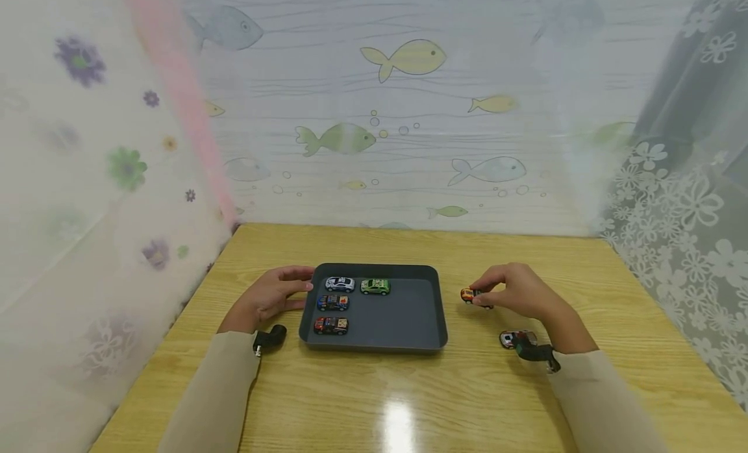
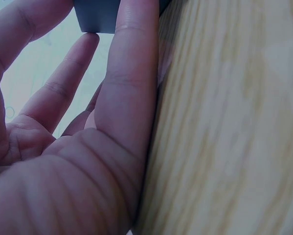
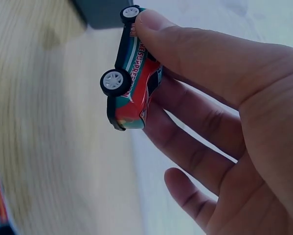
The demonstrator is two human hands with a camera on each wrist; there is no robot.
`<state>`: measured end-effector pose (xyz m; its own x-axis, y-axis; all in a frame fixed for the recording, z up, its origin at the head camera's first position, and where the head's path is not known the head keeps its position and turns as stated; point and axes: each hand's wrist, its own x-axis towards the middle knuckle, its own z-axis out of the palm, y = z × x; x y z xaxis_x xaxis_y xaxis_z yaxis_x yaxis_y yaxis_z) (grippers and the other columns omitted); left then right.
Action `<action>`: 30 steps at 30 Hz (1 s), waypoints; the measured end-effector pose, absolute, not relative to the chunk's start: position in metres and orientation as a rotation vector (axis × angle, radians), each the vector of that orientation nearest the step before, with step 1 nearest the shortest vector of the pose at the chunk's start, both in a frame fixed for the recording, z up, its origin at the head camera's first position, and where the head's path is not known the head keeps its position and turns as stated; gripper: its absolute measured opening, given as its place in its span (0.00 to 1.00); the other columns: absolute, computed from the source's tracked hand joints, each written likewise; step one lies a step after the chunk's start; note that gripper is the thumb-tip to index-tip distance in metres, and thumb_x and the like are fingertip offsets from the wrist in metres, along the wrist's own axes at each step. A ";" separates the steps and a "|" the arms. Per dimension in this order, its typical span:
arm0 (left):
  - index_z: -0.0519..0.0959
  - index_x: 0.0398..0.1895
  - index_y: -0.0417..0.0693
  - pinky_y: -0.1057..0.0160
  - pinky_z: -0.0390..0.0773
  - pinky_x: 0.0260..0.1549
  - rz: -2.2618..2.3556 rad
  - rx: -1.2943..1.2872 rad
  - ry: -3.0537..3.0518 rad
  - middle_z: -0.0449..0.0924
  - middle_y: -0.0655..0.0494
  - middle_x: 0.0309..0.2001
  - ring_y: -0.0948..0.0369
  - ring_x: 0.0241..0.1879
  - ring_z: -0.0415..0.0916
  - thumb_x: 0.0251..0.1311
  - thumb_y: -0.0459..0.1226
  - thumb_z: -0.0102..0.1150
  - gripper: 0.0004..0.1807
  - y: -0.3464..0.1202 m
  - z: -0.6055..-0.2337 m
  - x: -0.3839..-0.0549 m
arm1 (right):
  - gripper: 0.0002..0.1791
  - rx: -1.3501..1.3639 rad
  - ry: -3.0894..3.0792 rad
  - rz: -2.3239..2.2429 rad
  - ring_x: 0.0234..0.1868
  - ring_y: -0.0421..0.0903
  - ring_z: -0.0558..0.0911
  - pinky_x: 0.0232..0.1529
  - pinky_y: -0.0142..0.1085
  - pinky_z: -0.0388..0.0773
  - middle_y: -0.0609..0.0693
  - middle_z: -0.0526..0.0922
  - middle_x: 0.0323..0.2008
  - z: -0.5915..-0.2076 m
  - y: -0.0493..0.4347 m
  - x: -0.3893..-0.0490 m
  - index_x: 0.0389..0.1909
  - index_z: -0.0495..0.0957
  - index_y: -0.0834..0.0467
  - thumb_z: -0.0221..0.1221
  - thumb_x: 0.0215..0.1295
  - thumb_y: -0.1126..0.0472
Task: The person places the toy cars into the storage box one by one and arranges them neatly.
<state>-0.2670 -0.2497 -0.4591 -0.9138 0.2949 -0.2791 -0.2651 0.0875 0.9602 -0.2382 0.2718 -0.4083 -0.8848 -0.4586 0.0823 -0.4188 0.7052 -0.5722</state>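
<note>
My right hand (image 1: 523, 294) pinches a small red toy car (image 3: 136, 81) between thumb and fingers, to the right of the tray. Green and black sides, white-hubbed wheels and printed lettering show on this car in the right wrist view. At the tray's left side, my left hand (image 1: 271, 294) touches the outer wall with extended fingers (image 2: 131, 63). The dark grey tray (image 1: 403, 339) lies on the table. Along its left part are a white toy car (image 1: 339, 284), a blue one (image 1: 333, 302) and a red-black one (image 1: 331, 326); a green one (image 1: 375, 287) stands beside the white car.
Another white and red toy car (image 1: 514, 338) lies on the wooden table (image 1: 444, 401) near my right wrist, partly covered by the black wrist camera mount (image 1: 533, 350). A fish-patterned curtain (image 1: 409, 180) hangs behind the table's far edge.
</note>
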 end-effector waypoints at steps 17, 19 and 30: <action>0.68 0.75 0.44 0.52 0.86 0.55 1.890 0.017 1.959 0.68 0.44 0.73 0.56 0.57 0.82 0.69 0.34 0.65 0.32 -0.248 -0.461 -0.269 | 0.14 -0.918 2.797 -0.980 0.45 0.43 0.86 0.42 0.37 0.84 0.42 0.89 0.45 -0.401 0.223 -0.249 0.47 0.91 0.47 0.74 0.61 0.52; 0.68 0.75 0.43 0.53 0.87 0.54 1.892 0.017 1.957 0.68 0.43 0.73 0.56 0.56 0.82 0.69 0.34 0.65 0.32 -0.248 -0.461 -0.269 | 0.13 -0.927 2.793 -0.978 0.44 0.43 0.85 0.41 0.36 0.84 0.42 0.89 0.44 -0.400 0.217 -0.250 0.47 0.91 0.47 0.74 0.61 0.52; 0.65 0.77 0.41 0.53 0.86 0.55 1.880 0.071 1.965 0.63 0.39 0.75 0.55 0.59 0.80 0.70 0.36 0.65 0.34 -0.252 -0.460 -0.267 | 0.12 -1.016 2.751 -0.986 0.40 0.39 0.84 0.38 0.36 0.82 0.40 0.88 0.41 -0.397 0.187 -0.257 0.45 0.91 0.46 0.74 0.61 0.51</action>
<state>-0.2674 -0.2521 -0.4605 -0.9111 0.3187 -0.2612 -0.2468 0.0854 0.9653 -0.2567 0.1867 -0.3972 -0.7833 -0.5987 0.1671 -0.5686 0.5815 -0.5819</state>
